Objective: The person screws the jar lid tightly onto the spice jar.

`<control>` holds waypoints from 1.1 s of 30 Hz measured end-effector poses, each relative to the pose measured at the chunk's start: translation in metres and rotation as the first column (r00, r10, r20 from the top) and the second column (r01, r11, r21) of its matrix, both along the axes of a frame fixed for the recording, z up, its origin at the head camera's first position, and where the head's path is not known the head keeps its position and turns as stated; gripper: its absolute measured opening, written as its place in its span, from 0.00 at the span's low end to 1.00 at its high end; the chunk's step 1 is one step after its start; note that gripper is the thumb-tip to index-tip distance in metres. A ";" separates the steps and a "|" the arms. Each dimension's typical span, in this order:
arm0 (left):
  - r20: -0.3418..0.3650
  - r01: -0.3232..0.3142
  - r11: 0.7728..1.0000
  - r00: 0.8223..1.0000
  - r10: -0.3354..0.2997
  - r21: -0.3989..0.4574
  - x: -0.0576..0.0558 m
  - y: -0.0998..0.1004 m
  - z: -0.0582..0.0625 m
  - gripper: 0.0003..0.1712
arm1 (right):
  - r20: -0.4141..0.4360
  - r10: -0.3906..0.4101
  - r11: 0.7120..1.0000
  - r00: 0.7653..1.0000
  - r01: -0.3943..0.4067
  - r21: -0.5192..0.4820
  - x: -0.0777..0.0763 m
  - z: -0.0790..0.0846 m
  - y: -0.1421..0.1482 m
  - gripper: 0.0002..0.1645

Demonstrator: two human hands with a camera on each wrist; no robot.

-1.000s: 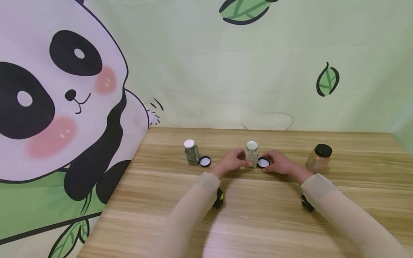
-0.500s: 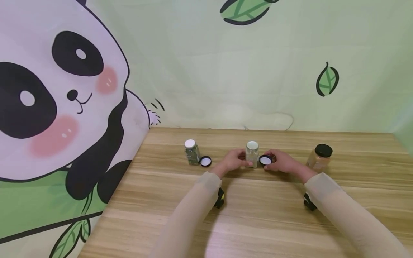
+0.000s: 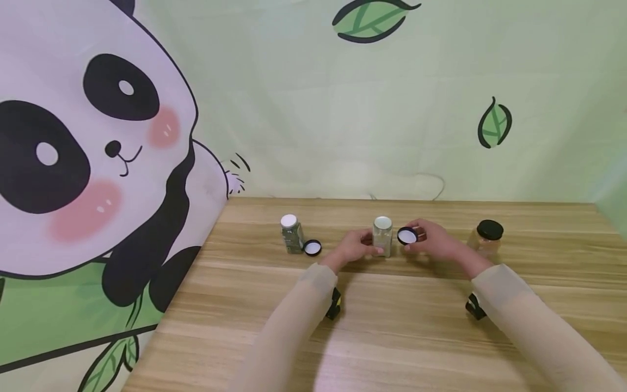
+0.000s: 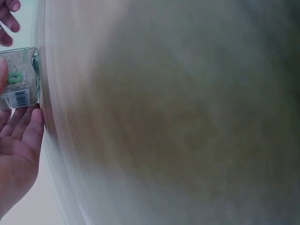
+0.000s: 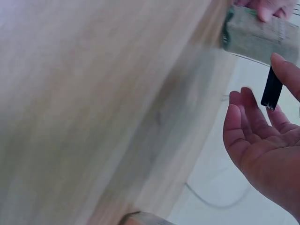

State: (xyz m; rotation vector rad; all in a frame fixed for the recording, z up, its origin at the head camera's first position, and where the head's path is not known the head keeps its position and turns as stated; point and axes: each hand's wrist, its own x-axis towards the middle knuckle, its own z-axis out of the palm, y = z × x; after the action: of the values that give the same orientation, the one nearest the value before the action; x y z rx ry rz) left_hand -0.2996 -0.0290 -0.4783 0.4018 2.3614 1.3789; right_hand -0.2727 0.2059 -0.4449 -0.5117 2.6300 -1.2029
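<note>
A clear glass jar (image 3: 382, 234) with a white top stands upright on the table, its barcode label showing in the left wrist view. My left hand (image 3: 356, 245) grips this jar from the left, thumb across its front and fingers behind. Just right of it, my right hand (image 3: 431, 239) pinches a black lid (image 3: 407, 236) by the edge, white inside facing the head camera. The right wrist view shows the lid (image 5: 272, 89) edge-on between thumb and fingers, raised beside the jar (image 5: 258, 35).
To the left stands a jar with dark green contents (image 3: 292, 235) and a white top, with another black lid (image 3: 312, 247) lying beside it. A black-capped jar with orange-pink contents (image 3: 485, 239) stands behind the right wrist. A panda-printed cloth (image 3: 313, 109) hangs behind the wooden table (image 3: 392, 326).
My right hand has lifted the black lid off the table and moved it slightly right and away from the jar, tilting it. The left hand keeps its hold on the jar.
</note>
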 end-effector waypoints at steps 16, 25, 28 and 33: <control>-0.013 0.003 1.000 1.000 -0.003 -0.018 -0.002 -0.001 0.004 0.35 | -0.059 -0.061 0.998 0.996 0.061 0.007 0.003 0.026 -0.003 0.34; -0.021 0.008 1.000 1.000 -0.008 -0.017 -0.005 -0.001 -0.002 0.35 | -0.085 -0.053 0.998 0.995 0.055 0.028 0.008 0.032 -0.009 0.34; -0.031 0.009 1.000 0.999 -0.010 -0.017 -0.005 0.000 -0.004 0.34 | -0.083 -0.057 0.998 0.995 0.060 0.037 0.009 0.031 -0.009 0.33; -0.025 0.002 1.000 1.000 -0.002 -0.006 -0.004 0.000 -0.007 0.34 | -0.076 -0.068 0.996 0.995 0.072 0.053 0.010 0.029 -0.010 0.33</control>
State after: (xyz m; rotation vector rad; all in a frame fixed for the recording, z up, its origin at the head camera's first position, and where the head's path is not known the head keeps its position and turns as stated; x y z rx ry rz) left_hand -0.3039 -0.0292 -0.4849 0.4220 2.3844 1.3735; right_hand -0.2630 0.1964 -0.4156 -0.4668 2.7572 -1.1480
